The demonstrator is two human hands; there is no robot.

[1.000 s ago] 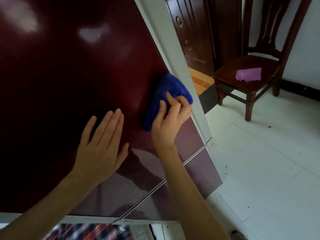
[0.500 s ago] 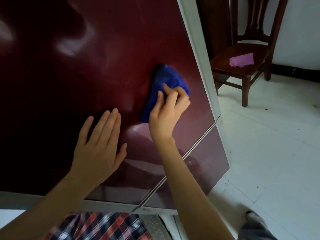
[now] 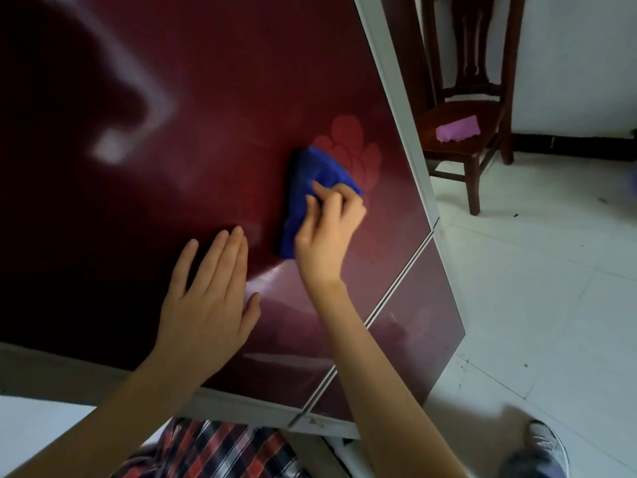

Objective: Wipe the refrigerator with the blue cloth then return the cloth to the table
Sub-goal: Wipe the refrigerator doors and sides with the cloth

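Glossy dark-red refrigerator door [image 3: 213,81] fills the view. A bunched blue microfibre cloth [image 3: 305,188] lies against it, the right hand [image 3: 327,236] curled over it; the left hand [image 3: 206,305] braces flat, fingers straight and close. Firm, overlapping strokes would likely serve best.

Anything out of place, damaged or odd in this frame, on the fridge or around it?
Nothing looks damaged or spilled. The right hand holds the blue cloth against the refrigerator door; the left hand lies flat beside it. Minor oddities: a purple cloth lies loose on the chair seat, and dark specks dot the floor.
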